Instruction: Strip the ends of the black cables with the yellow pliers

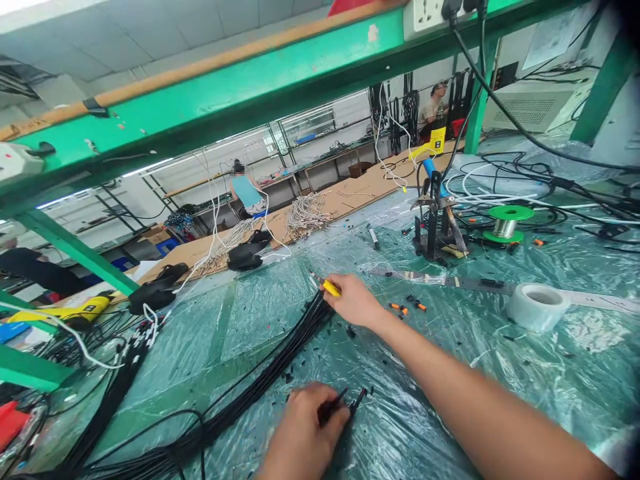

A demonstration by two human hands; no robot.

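My right hand (354, 300) is closed on a small yellow-handled tool (331, 288), whose tip points up and left. It is beside the end of a long bundle of black cables (270, 373) that runs to the lower left. Nearer to me, my left hand (313, 427) pinches thin black cable ends (356, 403) just above the plastic-covered table (400, 427). Small black bits and a few orange pieces (400, 308) lie to the right of my right hand.
A roll of clear tape (537, 307), a green solder spool (505, 225) and a black stand (434, 220) occupy the right side. A second black cable bundle (107, 400) lies left. A green beam (240, 80) crosses overhead. Several people are in the background.
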